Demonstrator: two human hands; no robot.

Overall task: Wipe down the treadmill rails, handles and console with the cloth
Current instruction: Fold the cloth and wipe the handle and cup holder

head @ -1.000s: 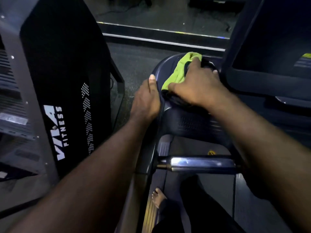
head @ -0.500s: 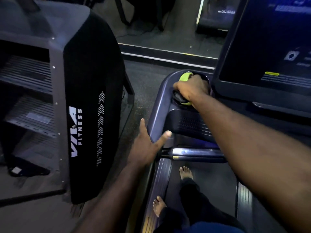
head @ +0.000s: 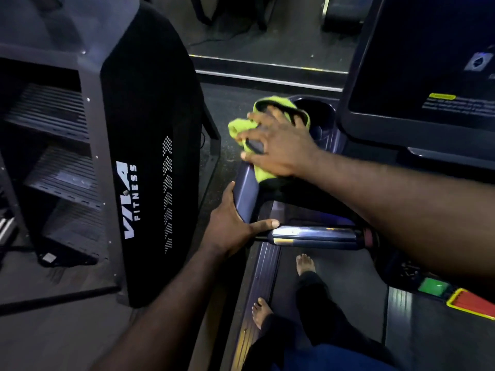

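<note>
Head view, treadmill front left corner. I have the right hand [head: 278,145] spread wide and pressing the green cloth [head: 242,128] onto the curved left arm of the console housing [head: 245,180], at about 12 o'clock from my own position. The cloth is bunched, with one lobe hanging off the outer edge toward 10 o'clock and another over the rim of the cup holder [head: 318,116] at 1 o'clock. The left hand [head: 230,228] is open and braced against the housing lower down, fingers up its outer face and thumb lying toward the chrome handle [head: 316,235], which it touches or nearly touches; it grips nothing.

Risks, as I judge them:
- The cloth is held by palm pressure only, not by a closed grip. A fast stroke along the curved edge could let it slide off the outer side onto the floor between the treadmill and the black cabinet [head: 150,156].
- The bunched cloth leaves little flat contact, so parts of the housing may be missed.
- The screen [head: 428,62] is lit. A sweep that way may press a control while my bare feet [head: 305,263] stand on the belt [head: 334,290].
- I am leaning on the braced left hand; if it slips, my balance goes.
</note>
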